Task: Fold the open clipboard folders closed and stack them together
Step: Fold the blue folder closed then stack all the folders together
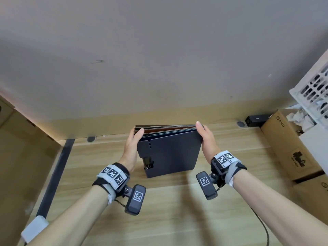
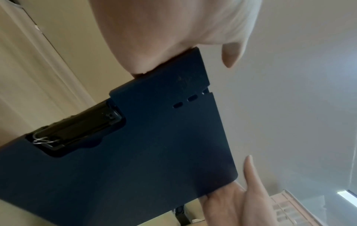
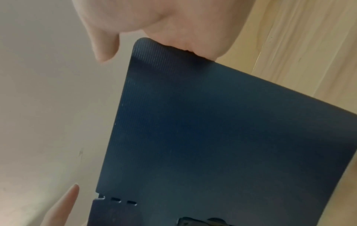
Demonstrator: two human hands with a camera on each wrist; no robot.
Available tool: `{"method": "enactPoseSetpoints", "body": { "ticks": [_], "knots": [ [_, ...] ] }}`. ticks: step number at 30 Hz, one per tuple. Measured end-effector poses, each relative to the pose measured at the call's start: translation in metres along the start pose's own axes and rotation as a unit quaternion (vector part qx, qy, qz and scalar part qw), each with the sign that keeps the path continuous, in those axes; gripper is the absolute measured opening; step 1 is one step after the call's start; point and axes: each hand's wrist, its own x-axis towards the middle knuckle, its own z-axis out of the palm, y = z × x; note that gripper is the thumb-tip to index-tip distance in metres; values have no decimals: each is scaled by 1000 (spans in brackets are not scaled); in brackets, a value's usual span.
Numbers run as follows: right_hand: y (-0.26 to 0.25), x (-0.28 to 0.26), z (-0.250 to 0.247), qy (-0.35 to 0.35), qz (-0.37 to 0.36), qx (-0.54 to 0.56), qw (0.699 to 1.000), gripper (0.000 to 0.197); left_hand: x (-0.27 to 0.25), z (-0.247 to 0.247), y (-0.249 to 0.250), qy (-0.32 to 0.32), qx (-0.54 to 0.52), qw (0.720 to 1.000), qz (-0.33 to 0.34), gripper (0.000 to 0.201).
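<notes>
A stack of several closed clipboard folders point(image 1: 170, 153) stands on edge on the wooden table point(image 1: 159, 210), close to the wall. The nearest folder is dark navy point(image 2: 144, 145) point(image 3: 212, 137), with a black clip point(image 1: 148, 162) low on its left side. Brown and teal folder edges show at the top behind it. My left hand point(image 1: 133, 144) presses its palm point(image 2: 154, 38) against the stack's left edge. My right hand point(image 1: 206, 139) presses the right edge with its palm point(image 3: 173, 23), index finger straight up. Both thumbs stick out free. The fingers behind the stack are hidden.
Cardboard boxes point(image 1: 291, 144) stand at the right, with a white slotted crate point(image 1: 314, 93) above them. A small black device point(image 1: 255, 119) sits by the wall. A cable point(image 1: 264, 231) trails near my right forearm. A dark bar point(image 1: 55, 176) runs along the table's left side.
</notes>
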Motion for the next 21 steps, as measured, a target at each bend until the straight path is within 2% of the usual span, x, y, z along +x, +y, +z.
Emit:
{"method": "enactPoseSetpoints", "body": {
  "ticks": [2,8,14,16,18,19,21],
  "knots": [
    [-1,7,3,34,8,-18,999,73,2,8,11,39,4,999,4,62],
    [-10,5,17,122,-142,-34,982,16,12,21,18,100,43,994,-8,36],
    [-6,9,20,122,-153,-45,980,15,5,22,15,105,64,991,60,24],
    [-8,8,19,116,-157,-60,979,16,4,23,18,109,109,984,93,22],
    [-9,6,19,107,-169,-75,977,17,4,22,25,116,228,955,153,25],
    [-9,5,18,108,-176,-85,975,18,4,22,28,114,310,923,199,28],
    [-7,3,19,122,-176,-99,972,22,0,25,36,64,474,828,293,34]
  ]
}}
